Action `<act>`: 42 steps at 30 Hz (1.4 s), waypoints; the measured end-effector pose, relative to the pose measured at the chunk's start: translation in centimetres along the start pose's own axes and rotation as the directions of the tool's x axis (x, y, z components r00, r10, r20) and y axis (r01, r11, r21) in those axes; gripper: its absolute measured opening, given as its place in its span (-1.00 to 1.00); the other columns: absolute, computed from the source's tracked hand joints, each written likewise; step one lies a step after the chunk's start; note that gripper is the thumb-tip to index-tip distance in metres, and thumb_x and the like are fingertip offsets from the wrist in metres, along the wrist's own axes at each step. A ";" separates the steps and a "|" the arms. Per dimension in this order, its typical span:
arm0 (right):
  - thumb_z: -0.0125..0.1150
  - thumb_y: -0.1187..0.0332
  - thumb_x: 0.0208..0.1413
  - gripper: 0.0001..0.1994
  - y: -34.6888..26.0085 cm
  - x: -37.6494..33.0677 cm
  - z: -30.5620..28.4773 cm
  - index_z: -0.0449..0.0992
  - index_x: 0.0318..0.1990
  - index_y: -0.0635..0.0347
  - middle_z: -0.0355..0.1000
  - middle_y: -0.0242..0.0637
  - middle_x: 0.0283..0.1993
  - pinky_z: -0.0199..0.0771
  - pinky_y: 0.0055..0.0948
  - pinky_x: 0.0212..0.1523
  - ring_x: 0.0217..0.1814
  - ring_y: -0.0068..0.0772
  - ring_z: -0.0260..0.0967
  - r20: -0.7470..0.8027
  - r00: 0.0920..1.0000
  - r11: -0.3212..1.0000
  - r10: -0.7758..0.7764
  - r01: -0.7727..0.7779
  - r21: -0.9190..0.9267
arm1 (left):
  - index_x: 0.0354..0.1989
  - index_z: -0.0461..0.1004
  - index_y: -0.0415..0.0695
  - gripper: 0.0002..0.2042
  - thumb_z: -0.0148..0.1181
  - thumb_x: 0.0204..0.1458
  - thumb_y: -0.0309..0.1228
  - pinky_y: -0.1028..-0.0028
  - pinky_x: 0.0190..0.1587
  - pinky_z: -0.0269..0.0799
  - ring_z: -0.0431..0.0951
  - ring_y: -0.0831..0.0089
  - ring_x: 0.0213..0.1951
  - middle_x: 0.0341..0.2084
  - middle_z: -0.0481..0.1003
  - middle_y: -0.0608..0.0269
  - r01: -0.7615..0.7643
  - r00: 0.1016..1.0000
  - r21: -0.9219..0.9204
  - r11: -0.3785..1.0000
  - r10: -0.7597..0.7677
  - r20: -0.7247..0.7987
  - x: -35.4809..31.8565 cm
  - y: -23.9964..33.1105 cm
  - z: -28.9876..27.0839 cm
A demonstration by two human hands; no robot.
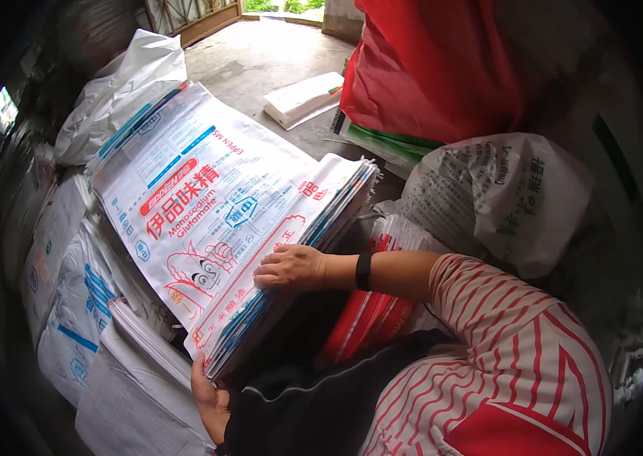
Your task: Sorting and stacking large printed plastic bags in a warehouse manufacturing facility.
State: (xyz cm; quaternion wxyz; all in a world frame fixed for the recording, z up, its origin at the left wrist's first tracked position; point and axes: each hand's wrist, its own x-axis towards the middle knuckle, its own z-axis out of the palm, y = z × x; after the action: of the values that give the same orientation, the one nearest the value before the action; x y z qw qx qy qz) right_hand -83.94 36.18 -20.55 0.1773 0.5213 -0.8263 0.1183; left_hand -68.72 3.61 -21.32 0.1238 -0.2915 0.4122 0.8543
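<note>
A thick stack of flat white printed sacks (207, 182) with red and blue markings lies slanted before me, its layered edges facing my body. At the stack's lower corner, my left hand (211, 399) is closed against the edge, thumb up along the corner; its other fingers are partly hidden. My right hand (291, 267) rests on top of the near edge, with the fingers stretched out over the uppermost sack. A dark band (364, 271) circles my right wrist. The right end of the stack carries a folded part (329, 182) with several layers showing.
More white sacks (71, 319) are piled at the left, with a crumpled white sack (135, 83) behind. A red bag (428, 68) stands at the far right, above a whitish printed bag (500, 194). Red-and-white bundled sacks (371, 319) lie beside my right arm. A folded white sack (302, 99) lies on the concrete floor (261, 53).
</note>
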 end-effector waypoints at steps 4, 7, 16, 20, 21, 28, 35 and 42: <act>0.21 0.17 0.06 -0.64 5.0 -4.1 -2.9 0.41 0.04 -0.08 0.46 -0.46 0.04 0.28 -0.23 0.22 0.09 -0.38 0.42 -0.036 0.999 0.985 0.028 -0.034 -0.167 | 0.18 0.38 -0.32 -0.52 -0.05 0.32 -0.14 0.35 -0.08 0.55 0.62 0.25 -0.09 0.00 0.56 0.05 -0.062 0.997 0.060 0.996 0.065 -0.040 -0.8 -0.6 1.7; 0.31 0.25 -0.04 -0.71 9.0 -8.8 -6.6 0.45 -0.12 -0.10 0.48 -0.46 0.04 0.28 -0.21 0.24 0.19 -0.36 0.41 0.007 0.973 0.954 0.232 -0.226 -0.195 | 0.17 0.38 -0.35 -0.49 -0.04 0.33 -0.10 0.34 -0.01 0.53 0.62 0.24 -0.07 0.00 0.56 0.02 -0.108 0.992 0.030 0.994 0.110 -0.068 -1.3 0.0 3.3; 0.40 0.21 -0.05 -0.57 11.9 -11.4 -8.0 0.46 0.02 -0.06 0.48 -0.31 0.09 0.31 -0.18 0.20 0.18 -0.20 0.42 0.225 0.893 0.921 0.389 -0.373 -0.112 | 0.08 0.42 -0.34 -0.61 0.07 0.31 -0.22 0.39 -0.07 0.51 0.61 0.36 -0.15 -0.11 0.56 0.05 -0.117 0.965 0.296 0.948 0.178 -0.191 1.1 -0.7 0.0; 0.43 -0.01 -0.03 -0.35 11.6 -10.4 -11.1 0.39 0.21 -0.02 0.35 -0.11 0.23 0.31 -0.11 0.23 0.24 -0.02 0.35 0.580 0.719 0.899 0.382 -0.436 -0.051 | 0.07 0.42 -0.34 -0.64 0.08 0.30 -0.27 0.41 -0.10 0.50 0.59 0.39 -0.18 -0.14 0.56 0.07 -0.172 0.961 0.359 0.917 0.237 -0.146 1.4 -1.2 -1.3; 0.40 -0.03 0.02 -0.34 12.5 -9.8 -12.1 0.42 0.23 0.07 0.39 -0.04 0.21 0.34 -0.12 0.24 0.23 0.01 0.36 0.674 0.630 0.840 0.386 -0.541 0.025 | 0.06 0.42 -0.34 -0.66 0.08 0.29 -0.30 0.41 -0.11 0.49 0.58 0.41 -0.20 -0.16 0.56 0.08 -0.171 0.957 0.391 0.904 0.246 -0.151 1.6 -1.2 -1.3; 0.15 0.09 0.27 -0.59 10.4 1.9 -8.7 0.57 0.04 0.27 0.47 0.01 0.14 0.37 -0.23 0.24 0.20 -0.01 0.42 0.539 0.807 0.782 0.242 -0.491 0.384 | 0.06 0.41 -0.36 -0.65 0.10 0.27 -0.31 0.42 -0.13 0.46 0.56 0.44 -0.22 -0.18 0.55 0.10 -0.187 0.938 0.481 0.856 0.301 -0.171 1.5 -2.7 -2.0; -0.16 -0.04 0.36 -0.42 3.0 -0.7 0.3 0.11 0.46 -0.11 -0.09 -0.17 0.56 -0.12 0.14 0.46 0.60 -0.01 -0.21 0.709 0.705 0.923 0.013 -0.281 0.263 | 0.07 0.38 -0.36 -0.61 0.20 0.22 -0.29 0.37 -0.04 0.45 0.54 0.39 -0.15 -0.12 0.53 0.06 -0.133 0.931 0.518 0.845 0.286 -0.226 1.2 -3.9 -1.3; -0.10 -0.27 0.23 -0.25 1.9 6.6 0.2 0.15 0.42 0.03 0.03 -0.05 0.48 -0.06 0.35 0.36 0.51 0.15 -0.05 0.804 0.534 0.876 0.261 -0.481 0.035 | 0.10 0.32 -0.37 -0.64 0.11 0.26 -0.35 0.31 -0.08 0.52 0.60 0.29 -0.16 -0.11 0.53 -0.02 -0.046 0.988 0.175 0.983 0.070 -0.136 0.6 -1.9 -0.7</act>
State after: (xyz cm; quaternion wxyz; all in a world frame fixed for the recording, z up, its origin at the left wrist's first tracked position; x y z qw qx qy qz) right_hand -88.26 31.54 -18.02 -0.2955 0.3483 -0.8894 0.0201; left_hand -68.10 4.31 -23.26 0.0939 -0.3276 0.5003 0.7959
